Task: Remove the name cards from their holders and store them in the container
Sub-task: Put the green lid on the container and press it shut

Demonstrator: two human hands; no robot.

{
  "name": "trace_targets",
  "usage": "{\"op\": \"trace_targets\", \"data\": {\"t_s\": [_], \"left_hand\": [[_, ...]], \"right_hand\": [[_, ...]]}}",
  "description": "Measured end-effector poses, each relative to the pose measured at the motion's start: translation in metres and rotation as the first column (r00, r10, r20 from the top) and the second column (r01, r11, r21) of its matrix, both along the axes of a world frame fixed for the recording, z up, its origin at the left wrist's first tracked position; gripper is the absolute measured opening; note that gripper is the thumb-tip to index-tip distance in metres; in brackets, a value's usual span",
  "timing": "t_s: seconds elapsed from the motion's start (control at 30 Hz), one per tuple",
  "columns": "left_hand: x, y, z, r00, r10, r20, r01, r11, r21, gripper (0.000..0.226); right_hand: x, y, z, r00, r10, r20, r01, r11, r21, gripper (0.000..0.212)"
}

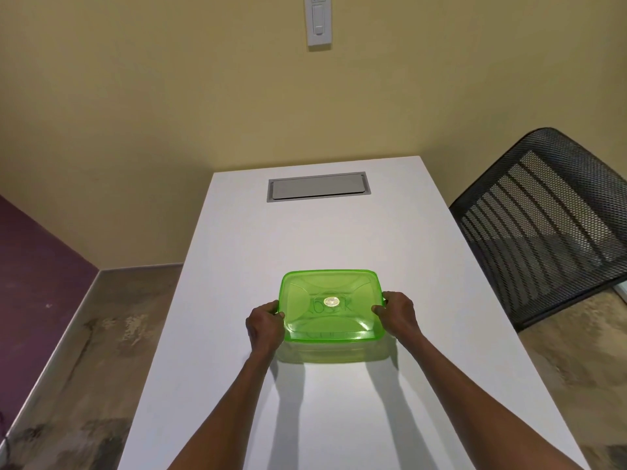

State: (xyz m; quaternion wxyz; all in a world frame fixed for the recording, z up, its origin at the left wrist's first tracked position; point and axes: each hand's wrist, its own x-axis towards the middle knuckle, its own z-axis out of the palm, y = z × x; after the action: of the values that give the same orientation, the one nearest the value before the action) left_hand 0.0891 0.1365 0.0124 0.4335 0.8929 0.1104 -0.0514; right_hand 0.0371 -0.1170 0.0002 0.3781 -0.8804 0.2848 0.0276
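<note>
Clear plastic container (pixel 330 351) w/ a translucent green lid (pixel 330 305) sits on the white table (pixel 305 401), roughly centre of the tabletop and near the person — lid is on, covering the whole top. A small round gold sticker (pixel 331 301) sits mid-lid, w/ faint raised lettering around it, too blurred to read. Left hand (pixel 265 329) is on the container's left side: thumb hooked over the lid's left edge, remaining fingers curled down around the side wall, so it grips that end. Right hand (pixel 397 315) mirrors it on the right side, thumb tip pressed on the lid's right rim, other fingers wrapped round the corner and mostly hidden behind the container; can't tell how far they spread. Both forearms reach in from the bottom of the view, bare, casting shadows on the table toward the person. Whether the container is resting on the table or lifted slightly can't be told. Contents can't be made out through the green lid; no name cards or holders show. Farther back on the table, a grey rectangular flap cover (pixel 318 191) is set flush in the top, well apart from the container. A black mesh chair (pixel 543 225) stands just beside the table's right edge. On the yellow wall behind, a white wall switch (pixel 319 20).
</note>
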Motion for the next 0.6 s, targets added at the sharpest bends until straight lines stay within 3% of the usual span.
{"op": "trace_targets", "data": {"t_s": [0.37,0.6], "left_hand": [[0.003,0.002,-0.010,0.999,-0.013,-0.033,0.013,1.000,0.000,0.027],[-0.001,0.003,-0.017,0.999,0.005,-0.038,-0.007,0.999,-0.048,0.032]], "right_hand": [[0.001,-0.002,-0.002,1.000,0.009,-0.007,-0.009,1.000,0.013,0.018],[-0.013,-0.002,0.002,1.000,0.024,-0.005,-0.024,0.998,0.058,0.036]]}}
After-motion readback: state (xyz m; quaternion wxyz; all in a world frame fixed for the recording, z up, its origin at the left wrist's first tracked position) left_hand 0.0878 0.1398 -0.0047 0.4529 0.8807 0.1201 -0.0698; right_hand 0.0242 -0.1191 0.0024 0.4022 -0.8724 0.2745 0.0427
